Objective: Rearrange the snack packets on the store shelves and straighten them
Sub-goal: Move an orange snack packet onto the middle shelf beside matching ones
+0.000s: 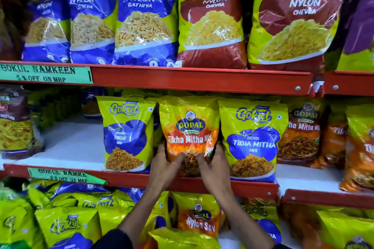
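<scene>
Both hands grip the lower half of the orange Gopal packet (189, 127) on the middle shelf (202, 185): left hand (164, 164) clamped on its lower left edge, right hand (214, 164) on its lower right, thumbs pressed on the front near the base, other fingers hidden behind. Holding low on both sides probably lets the person square the bag and seat its bottom vs. the red shelf lip. Packet stands upright, squeezed btw. the Tikhi Sev packet (126, 133) on the left and the Tikha Mitha packet (253, 139) on the right, touching or nearly touching both. It's the odd brand in that run; more orange packets (299, 133) sit further right, so it may belong there, or it's only being straightened, can't tell. Left part of the middle shelf is bare white w/ one brown packet (15, 121) at the far left. Top shelf bags (145, 18) stand in a neat row; bottom shelf bags (66, 222) lie tilted and jumbled, so plenty of tidying looks left.
</scene>
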Action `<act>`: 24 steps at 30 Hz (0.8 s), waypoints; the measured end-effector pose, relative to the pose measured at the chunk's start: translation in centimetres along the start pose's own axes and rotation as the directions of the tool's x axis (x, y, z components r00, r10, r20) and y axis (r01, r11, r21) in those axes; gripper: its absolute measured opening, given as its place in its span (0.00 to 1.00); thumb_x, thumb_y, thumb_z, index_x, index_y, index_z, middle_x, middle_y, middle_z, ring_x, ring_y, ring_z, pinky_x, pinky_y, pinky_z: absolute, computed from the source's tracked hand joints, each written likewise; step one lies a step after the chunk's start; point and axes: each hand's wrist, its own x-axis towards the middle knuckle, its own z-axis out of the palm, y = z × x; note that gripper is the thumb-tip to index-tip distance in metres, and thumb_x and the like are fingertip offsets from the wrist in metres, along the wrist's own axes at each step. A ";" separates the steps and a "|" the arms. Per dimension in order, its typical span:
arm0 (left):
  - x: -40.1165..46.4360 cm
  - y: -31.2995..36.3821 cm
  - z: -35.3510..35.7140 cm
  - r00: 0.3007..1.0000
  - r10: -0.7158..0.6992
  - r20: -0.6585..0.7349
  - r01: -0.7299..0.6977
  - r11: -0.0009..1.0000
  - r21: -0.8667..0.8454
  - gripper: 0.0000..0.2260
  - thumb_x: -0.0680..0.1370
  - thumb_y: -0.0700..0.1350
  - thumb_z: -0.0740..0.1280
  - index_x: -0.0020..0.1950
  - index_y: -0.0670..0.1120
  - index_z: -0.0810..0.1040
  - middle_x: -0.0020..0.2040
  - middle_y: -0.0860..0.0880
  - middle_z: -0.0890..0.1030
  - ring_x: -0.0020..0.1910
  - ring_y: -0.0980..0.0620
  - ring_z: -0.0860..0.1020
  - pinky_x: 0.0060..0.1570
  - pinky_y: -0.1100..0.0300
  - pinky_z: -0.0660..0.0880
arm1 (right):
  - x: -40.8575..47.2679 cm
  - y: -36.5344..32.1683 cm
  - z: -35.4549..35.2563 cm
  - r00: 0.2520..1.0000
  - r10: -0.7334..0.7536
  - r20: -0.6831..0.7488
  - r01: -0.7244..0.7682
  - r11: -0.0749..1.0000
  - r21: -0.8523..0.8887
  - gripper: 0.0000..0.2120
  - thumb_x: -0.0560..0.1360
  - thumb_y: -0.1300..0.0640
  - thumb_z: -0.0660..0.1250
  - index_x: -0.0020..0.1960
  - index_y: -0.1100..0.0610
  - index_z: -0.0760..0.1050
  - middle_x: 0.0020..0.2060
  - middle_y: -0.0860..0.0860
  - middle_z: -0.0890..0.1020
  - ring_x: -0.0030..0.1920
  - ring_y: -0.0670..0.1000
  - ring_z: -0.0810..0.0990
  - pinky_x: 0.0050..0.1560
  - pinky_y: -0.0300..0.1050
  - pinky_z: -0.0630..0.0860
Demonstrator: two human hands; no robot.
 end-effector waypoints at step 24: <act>-2.9 -0.3 -1.8 0.960 0.221 -0.171 -0.272 0.881 -0.388 0.38 0.54 0.45 0.82 0.62 0.46 0.74 0.53 0.49 0.85 0.51 0.51 0.86 0.45 0.60 0.83 | -1.2 -0.2 -2.2 0.982 -0.071 0.175 0.016 0.955 0.297 0.24 0.70 0.59 0.74 0.63 0.48 0.71 0.54 0.48 0.85 0.57 0.48 0.83 0.61 0.58 0.80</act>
